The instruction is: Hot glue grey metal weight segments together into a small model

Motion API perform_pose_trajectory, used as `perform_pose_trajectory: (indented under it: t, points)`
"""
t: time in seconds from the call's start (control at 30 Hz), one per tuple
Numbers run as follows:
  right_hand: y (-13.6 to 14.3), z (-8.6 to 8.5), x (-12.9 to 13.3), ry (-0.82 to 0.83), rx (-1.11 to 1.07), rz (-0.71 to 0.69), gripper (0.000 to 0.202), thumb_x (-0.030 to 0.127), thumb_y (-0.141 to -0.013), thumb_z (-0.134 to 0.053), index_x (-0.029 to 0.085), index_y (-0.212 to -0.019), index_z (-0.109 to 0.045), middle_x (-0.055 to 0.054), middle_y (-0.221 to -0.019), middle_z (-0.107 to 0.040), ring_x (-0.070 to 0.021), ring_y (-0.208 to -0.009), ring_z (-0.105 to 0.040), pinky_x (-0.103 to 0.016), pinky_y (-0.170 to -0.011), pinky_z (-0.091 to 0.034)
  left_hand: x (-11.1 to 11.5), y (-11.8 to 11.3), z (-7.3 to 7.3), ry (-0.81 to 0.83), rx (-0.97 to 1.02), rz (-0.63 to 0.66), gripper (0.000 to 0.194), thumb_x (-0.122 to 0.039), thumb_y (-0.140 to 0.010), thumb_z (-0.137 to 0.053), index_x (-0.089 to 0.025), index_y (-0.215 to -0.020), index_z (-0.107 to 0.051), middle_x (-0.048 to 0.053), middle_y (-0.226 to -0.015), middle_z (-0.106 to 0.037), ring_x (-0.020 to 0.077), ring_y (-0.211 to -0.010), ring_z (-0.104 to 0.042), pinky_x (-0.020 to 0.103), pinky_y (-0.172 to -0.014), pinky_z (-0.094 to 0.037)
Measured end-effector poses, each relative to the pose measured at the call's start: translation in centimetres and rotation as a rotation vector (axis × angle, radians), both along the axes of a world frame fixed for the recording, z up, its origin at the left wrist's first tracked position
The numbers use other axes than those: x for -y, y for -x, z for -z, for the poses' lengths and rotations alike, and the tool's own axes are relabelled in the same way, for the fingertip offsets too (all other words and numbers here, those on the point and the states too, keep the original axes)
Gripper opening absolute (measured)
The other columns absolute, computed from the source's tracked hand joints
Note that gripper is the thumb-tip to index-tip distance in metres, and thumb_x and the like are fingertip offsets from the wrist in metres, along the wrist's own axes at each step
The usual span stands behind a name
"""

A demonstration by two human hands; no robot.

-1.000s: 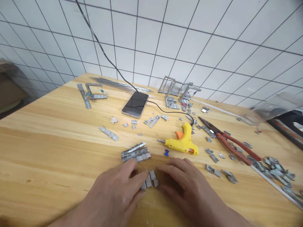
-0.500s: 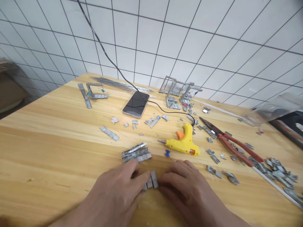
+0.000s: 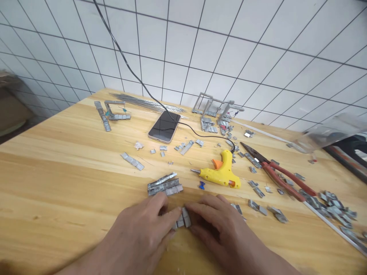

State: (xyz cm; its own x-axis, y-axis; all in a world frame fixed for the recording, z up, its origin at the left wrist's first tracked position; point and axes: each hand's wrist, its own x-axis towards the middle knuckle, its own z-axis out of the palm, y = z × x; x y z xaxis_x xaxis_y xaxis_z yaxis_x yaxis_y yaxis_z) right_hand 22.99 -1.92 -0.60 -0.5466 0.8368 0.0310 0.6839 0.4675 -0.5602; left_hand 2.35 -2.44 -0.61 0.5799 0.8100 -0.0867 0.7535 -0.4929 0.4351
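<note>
Low in the head view, a short row of grey metal pieces [image 3: 183,218] lies between my two hands. My left hand [image 3: 143,229] grips the row's left part between thumb and index finger. My right hand [image 3: 219,225] pinches the row's right end with thumb and fingertips. The fingers partly cover the row. Just beyond my left hand lies a bundle of grey metal strips [image 3: 164,185]. A small blue piece [image 3: 202,185] sits beyond my right hand, below a yellow glue gun [image 3: 222,172].
A phone [image 3: 164,126] lies near the wall, with a black cable across it. Red-handled pliers [image 3: 282,179] and many metal scraps [image 3: 334,208] are on the right. Small metal frames [image 3: 210,114] stand at the back. A clear plastic container [image 3: 329,131] is at the right edge.
My right hand's fingers have shifted left, onto the row's right end. Grey pieces beside the right hand, hidden before, now show. My left hand has barely moved.
</note>
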Motion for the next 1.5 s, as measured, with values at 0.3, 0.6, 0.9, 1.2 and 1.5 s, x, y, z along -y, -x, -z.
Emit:
perform_pose_trajectory:
  t: [0.3, 0.6, 0.9, 1.2, 1.5]
  points:
    - [-0.1, 0.4, 0.0, -0.017, -0.051, 0.015, 0.013, 0.009, -0.082, -0.059, 0.021, -0.084, -0.061, -0.003, -0.087, -0.067, -0.0208, -0.081, -0.058, -0.035, -0.071, -0.042, 0.1, 0.1, 0.1, 0.002, 0.018, -0.045, 0.026, -0.015, -0.087, -0.041, -0.025, -0.104, -0.058, 0.005, -0.098, -0.059, 0.0232, -0.084, -0.061, 0.036, -0.071, -0.052]
    - [-0.1, 0.5, 0.3, -0.049, -0.089, 0.029, 0.019, 0.005, -0.078, -0.061, 0.022, -0.085, -0.064, -0.001, -0.084, -0.068, -0.0191, -0.08, -0.06, -0.033, -0.07, -0.042, 0.2, 0.3, 0.1, 0.024, 0.047, -0.051, 0.021, -0.014, -0.086, -0.045, -0.024, -0.095, -0.061, 0.004, -0.095, -0.059, 0.0207, -0.081, -0.058, 0.03, -0.069, -0.049]
    - [0.2, 0.6, 0.6, -0.157, -0.09, 0.005, 0.017, 0.008, -0.075, -0.064, 0.02, -0.087, -0.066, -0.003, -0.078, -0.069, -0.0198, -0.071, -0.062, -0.032, -0.065, -0.045, 0.2, 0.6, -0.3, 0.066, 0.114, -0.033, 0.021, -0.012, -0.083, -0.047, -0.024, -0.092, -0.061, 0.003, -0.094, -0.059, 0.0202, -0.081, -0.059, 0.028, -0.067, -0.048]
    - [0.1, 0.2, 0.8, -0.183, -0.054, 0.013, 0.018, 0.011, -0.07, -0.069, 0.022, -0.083, -0.067, -0.002, -0.081, -0.072, -0.02, -0.07, -0.064, -0.033, -0.064, -0.046, -0.1, 1.2, -1.1, 0.056, 0.189, -0.052, 0.02, -0.014, -0.078, -0.054, -0.026, -0.092, -0.062, 0.001, -0.094, -0.062, 0.0171, -0.079, -0.061, 0.026, -0.072, -0.051]
    - [-0.1, 0.6, 0.7, -0.167, -0.074, 0.006, 0.019, 0.012, -0.075, -0.064, 0.023, -0.091, -0.066, -0.003, -0.083, -0.071, -0.0194, -0.073, -0.063, -0.032, -0.066, -0.046, -0.7, 1.4, -1.5, 0.159, 0.18, -0.054, 0.02, -0.01, -0.078, -0.055, -0.025, -0.088, -0.063, -0.001, -0.095, -0.061, 0.0167, -0.084, -0.06, 0.025, -0.071, -0.048]
